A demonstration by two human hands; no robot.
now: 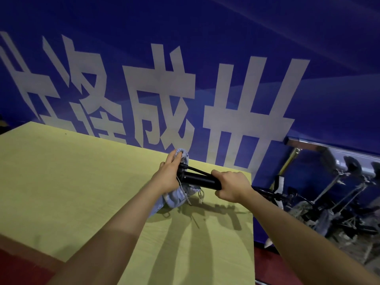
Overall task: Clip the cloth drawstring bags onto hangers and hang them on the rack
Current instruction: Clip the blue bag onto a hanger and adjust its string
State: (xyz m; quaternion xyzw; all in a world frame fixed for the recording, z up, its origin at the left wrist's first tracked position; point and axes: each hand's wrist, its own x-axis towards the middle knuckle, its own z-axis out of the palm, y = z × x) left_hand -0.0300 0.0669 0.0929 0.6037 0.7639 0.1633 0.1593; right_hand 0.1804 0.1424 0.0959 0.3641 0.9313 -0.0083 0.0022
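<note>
The clipping step looks under way: above the counter the left hand holds a pale blue drawstring bag against the black hanger, whose bar the right hand fingers wrap, so next the clip must bite the bag's hem.

Cloth bag on yellow table

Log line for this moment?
left hand: holds bag | right hand: grips hanger | over table | clipping
</note>
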